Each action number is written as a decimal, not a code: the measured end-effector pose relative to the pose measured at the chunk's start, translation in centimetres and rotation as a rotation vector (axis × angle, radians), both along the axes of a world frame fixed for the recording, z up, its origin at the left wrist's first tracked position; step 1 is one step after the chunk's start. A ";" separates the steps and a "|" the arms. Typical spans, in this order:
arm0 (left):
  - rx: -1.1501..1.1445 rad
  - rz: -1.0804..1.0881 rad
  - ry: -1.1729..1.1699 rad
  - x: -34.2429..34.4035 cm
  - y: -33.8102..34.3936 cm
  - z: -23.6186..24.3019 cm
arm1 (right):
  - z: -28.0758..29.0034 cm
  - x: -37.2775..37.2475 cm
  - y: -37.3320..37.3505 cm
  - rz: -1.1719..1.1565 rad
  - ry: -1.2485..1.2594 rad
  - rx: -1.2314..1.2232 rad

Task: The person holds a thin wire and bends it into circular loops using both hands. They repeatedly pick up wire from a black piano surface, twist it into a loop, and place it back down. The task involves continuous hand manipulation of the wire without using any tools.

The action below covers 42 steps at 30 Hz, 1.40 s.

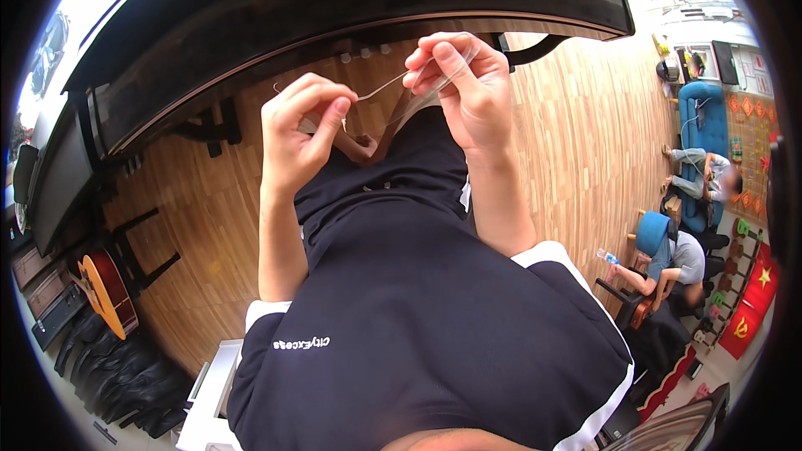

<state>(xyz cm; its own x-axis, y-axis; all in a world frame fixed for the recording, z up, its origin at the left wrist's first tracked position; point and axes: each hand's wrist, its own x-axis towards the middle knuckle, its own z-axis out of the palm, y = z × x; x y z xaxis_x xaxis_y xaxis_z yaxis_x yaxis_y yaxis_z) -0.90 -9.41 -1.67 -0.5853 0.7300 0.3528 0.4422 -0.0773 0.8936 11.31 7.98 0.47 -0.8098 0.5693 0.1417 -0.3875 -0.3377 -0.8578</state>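
A thin, pale string (pixel 383 87) is stretched between my hands in front of my dark shirt. My left hand (pixel 294 129) pinches one end of it between thumb and forefinger, and a short bit hangs below the thumb. Higher up and to the right, my right hand (pixel 474 98) grips the other part, with fine, see-through loops showing around its fingers and thumb. Whether these loops are all one strand I cannot tell. Both palms face inward, above my lap.
A glossy black piano-like body (pixel 359 12) spans the far side, close beyond my hands. Wood floor (pixel 576 142) lies around me. An acoustic guitar (pixel 107 292) stands at the left. Two people sit at the right, near a blue sofa (pixel 700 134); one holds a bottle (pixel 608 257).
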 end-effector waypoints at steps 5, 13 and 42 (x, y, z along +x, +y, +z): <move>0.056 0.068 0.059 1.3 0.3 0.7 | -0.2 -0.5 0.5 -0.038 -0.131 0.159; 0.130 0.170 0.004 1.6 1.2 0.5 | 0.1 -0.6 -0.4 0.151 -0.269 0.237; 0.161 0.043 -0.206 3.4 2.2 0.6 | -0.5 -0.6 -1.4 0.020 -0.015 0.588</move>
<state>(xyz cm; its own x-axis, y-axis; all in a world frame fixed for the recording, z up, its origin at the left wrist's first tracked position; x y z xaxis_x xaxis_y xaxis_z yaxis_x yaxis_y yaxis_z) 2.51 -7.18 -1.05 -0.6861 0.6470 0.3326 0.2581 -0.2110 0.9428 10.74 6.61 0.01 -0.8240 0.3829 0.4175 -0.3723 0.1895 -0.9086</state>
